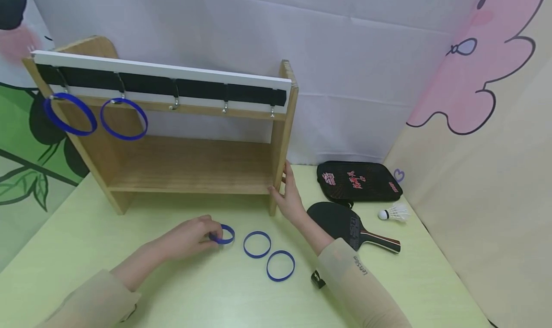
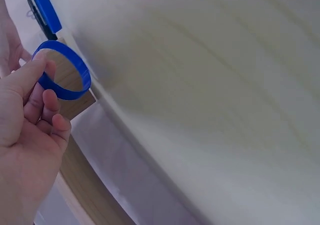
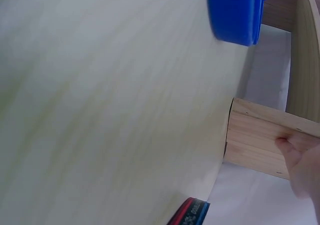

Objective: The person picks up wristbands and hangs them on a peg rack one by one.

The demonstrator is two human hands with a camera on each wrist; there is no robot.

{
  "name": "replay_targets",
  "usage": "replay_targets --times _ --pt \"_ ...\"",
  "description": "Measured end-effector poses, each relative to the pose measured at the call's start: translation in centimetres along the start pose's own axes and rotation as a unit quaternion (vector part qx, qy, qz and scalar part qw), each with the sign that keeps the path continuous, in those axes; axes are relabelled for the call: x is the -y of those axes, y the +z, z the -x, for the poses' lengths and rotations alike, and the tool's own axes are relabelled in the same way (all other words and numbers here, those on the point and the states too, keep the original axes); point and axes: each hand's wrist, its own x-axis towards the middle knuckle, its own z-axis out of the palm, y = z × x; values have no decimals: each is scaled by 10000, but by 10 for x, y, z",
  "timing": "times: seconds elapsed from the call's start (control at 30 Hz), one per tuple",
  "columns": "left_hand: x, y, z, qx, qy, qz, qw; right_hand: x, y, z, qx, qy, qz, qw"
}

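Observation:
My left hand (image 1: 187, 239) pinches a blue ring (image 1: 228, 235) just above the table; the left wrist view shows the ring (image 2: 75, 60) between thumb and fingers. Two more blue rings (image 1: 257, 256) (image 1: 281, 279) lie flat to its right. My right hand (image 1: 290, 201) holds the right side panel of the wooden rack (image 1: 189, 190), thumb at its front edge; in the right wrist view the hand (image 3: 304, 167) is against the panel (image 3: 257, 137). Blue rings (image 1: 71, 128) (image 1: 124, 137) hang on the two leftmost hooks; the other hooks (image 1: 174, 104) are bare.
Right of the rack lie a black case (image 1: 360, 182), a black paddle (image 1: 336, 220) and a shuttlecock (image 1: 394, 213). A small black object (image 1: 317, 279) is beside my right sleeve. A white cloth (image 1: 345, 79) hangs behind the rack.

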Motion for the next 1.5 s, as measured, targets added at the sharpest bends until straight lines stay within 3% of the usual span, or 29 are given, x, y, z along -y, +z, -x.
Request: replay_targets --times 0.17,0.37,0.6,0.8,0.97,1.17,1.3,1.5 --pt "0 -3 1 -172 -28 -80 9998 0 0 0 7 31 -5 10000" --pt "0 -10 3 -445 182 -73 9988 0 1 0 15 2 32 10000" --pt "-7 -26 7 -528 -115 -131 9985 -1 2 0 -11 -4 -7 10000" --pt "-18 -47 6 -1111 177 -257 9933 -1 2 0 -35 -31 15 10000" --pt "-27 -65 8 -1662 403 -478 9841 -1 2 1 -53 -3 37 10000" --pt "-38 -87 10 -2359 753 -596 9670 0 1 1 -45 33 -26 10000" --pt "-44 -101 14 -2701 799 -626 9575 -1 1 1 7 86 -80 9999" --pt "-50 -122 18 -3349 835 -801 9351 -3 0 -1 61 78 -154 9998"
